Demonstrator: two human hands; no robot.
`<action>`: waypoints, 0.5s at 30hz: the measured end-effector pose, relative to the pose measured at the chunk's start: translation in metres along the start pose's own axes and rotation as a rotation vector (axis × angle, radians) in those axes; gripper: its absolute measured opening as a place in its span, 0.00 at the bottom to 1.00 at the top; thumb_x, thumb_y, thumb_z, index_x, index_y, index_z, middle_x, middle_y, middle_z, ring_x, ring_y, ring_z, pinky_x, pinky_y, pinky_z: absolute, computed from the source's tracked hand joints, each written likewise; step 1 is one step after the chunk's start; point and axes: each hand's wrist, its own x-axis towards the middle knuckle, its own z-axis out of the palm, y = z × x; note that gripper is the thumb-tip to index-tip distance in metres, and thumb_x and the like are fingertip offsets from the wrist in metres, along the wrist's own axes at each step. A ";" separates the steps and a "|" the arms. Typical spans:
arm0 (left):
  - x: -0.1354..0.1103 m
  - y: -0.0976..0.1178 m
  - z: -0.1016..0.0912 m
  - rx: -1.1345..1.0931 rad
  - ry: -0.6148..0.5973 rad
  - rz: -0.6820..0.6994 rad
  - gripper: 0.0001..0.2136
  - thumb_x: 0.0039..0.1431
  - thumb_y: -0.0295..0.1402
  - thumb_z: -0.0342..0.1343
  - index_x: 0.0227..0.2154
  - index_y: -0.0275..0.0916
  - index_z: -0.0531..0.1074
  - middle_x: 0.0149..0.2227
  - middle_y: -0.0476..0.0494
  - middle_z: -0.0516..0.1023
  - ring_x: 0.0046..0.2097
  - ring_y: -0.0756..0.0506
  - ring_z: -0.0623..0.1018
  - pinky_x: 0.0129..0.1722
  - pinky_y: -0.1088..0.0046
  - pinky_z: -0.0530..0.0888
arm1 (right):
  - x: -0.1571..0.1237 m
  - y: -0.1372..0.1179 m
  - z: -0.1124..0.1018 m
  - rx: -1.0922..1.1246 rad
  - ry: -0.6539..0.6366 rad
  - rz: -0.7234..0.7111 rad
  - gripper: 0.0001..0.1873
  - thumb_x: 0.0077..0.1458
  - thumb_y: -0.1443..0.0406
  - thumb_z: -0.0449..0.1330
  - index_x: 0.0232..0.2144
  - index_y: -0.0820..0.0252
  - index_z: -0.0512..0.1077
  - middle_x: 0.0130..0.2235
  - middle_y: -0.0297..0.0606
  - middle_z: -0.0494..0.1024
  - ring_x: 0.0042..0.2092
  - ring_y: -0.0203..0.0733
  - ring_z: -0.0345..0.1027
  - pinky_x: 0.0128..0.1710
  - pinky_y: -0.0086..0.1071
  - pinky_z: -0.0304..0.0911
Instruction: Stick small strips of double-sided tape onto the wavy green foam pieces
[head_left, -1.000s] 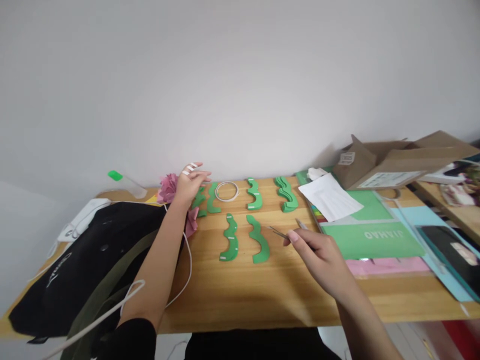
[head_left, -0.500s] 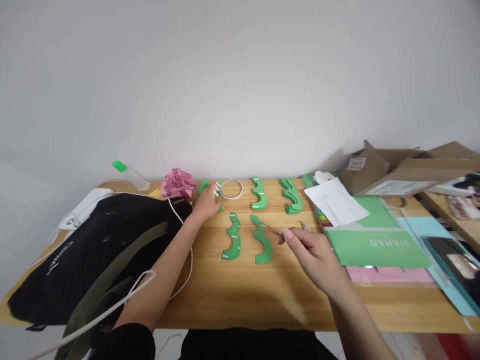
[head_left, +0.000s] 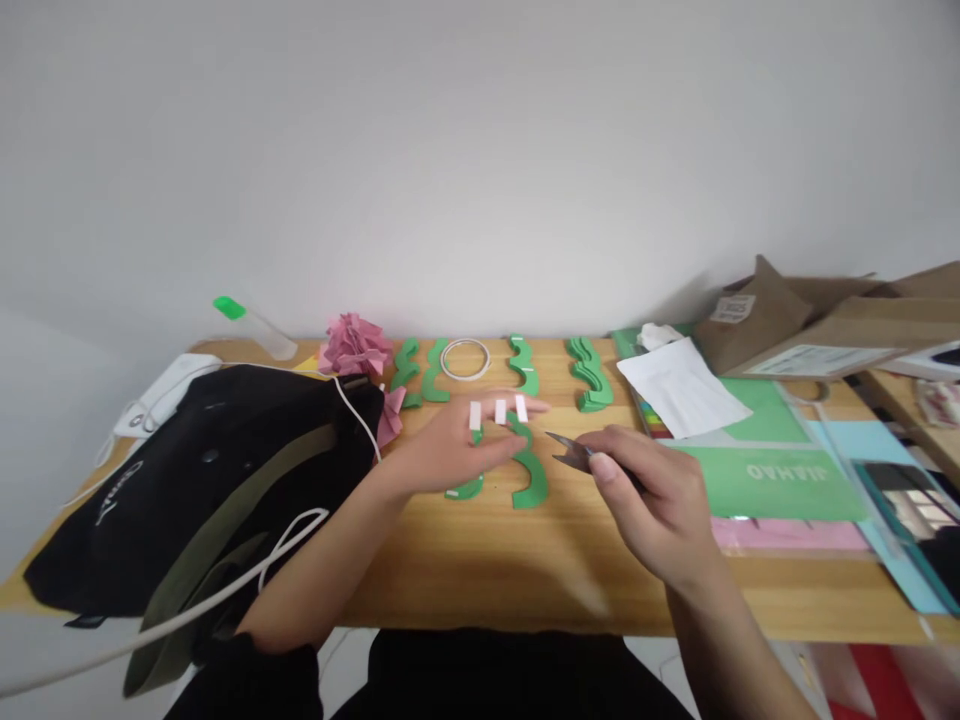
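My right hand (head_left: 654, 495) pinches tweezers (head_left: 568, 449); just beyond their tips my flat left hand (head_left: 454, 452), tape strips (head_left: 499, 411) on its fingers, covers green cutouts (head_left: 532, 482).

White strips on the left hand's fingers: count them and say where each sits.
3, in a row on outstretched fingers of the left hand: first strip nearest the black bag, middle strip, third strip nearest the metal tool in the right hand. More may hide underneath.

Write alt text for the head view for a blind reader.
A left hand, three white strips stuck to its fingers, is spread over wavy green shapes on a wooden table. The right hand holds tweezers beside it. A black bag lies at left.
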 end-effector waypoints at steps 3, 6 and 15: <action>-0.010 0.018 0.005 -0.069 -0.039 0.085 0.12 0.58 0.28 0.55 0.43 0.44 0.76 0.49 0.46 0.78 0.53 0.44 0.76 0.53 0.66 0.72 | -0.002 -0.005 -0.003 -0.026 0.014 -0.070 0.08 0.61 0.65 0.54 0.36 0.60 0.73 0.28 0.37 0.76 0.28 0.38 0.70 0.27 0.31 0.63; -0.014 0.019 0.007 -0.114 -0.047 0.116 0.13 0.58 0.28 0.55 0.45 0.44 0.76 0.49 0.46 0.78 0.54 0.44 0.75 0.55 0.66 0.70 | -0.004 -0.008 -0.006 -0.070 0.011 -0.083 0.08 0.60 0.66 0.54 0.38 0.60 0.72 0.26 0.35 0.74 0.27 0.37 0.68 0.26 0.30 0.61; -0.019 0.020 0.009 -0.369 -0.099 -0.009 0.14 0.58 0.28 0.56 0.47 0.42 0.76 0.50 0.43 0.78 0.49 0.43 0.77 0.49 0.66 0.74 | -0.002 -0.014 -0.010 -0.124 0.029 -0.130 0.07 0.59 0.67 0.54 0.35 0.60 0.72 0.26 0.36 0.74 0.26 0.36 0.68 0.24 0.29 0.59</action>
